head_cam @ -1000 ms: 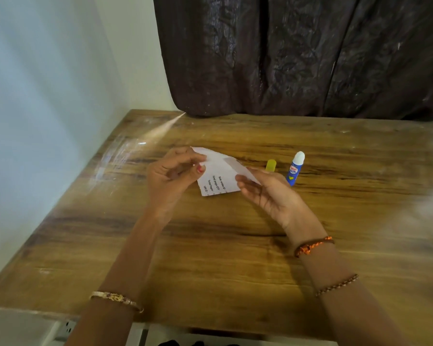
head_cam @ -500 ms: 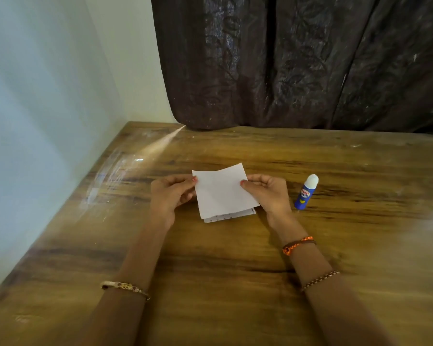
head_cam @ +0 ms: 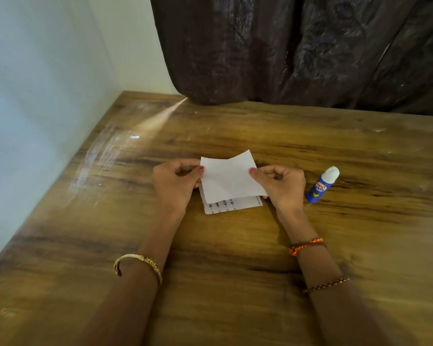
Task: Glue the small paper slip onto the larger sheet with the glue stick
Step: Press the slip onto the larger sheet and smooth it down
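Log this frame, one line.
left hand: pinches slip | right hand: pinches slip | slip: over printed sheet | glue stick: capped, on table

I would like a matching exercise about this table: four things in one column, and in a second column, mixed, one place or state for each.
Things:
1. glue stick
2. blank white paper
3. printed sheet
4. gold bangle

Places or states:
A. on the left wrist
B. pinched at both side edges
C. on the table, right of the right hand
D. partly covered, text showing

Pairs: 1-C, 2-B, 3-D, 4-A
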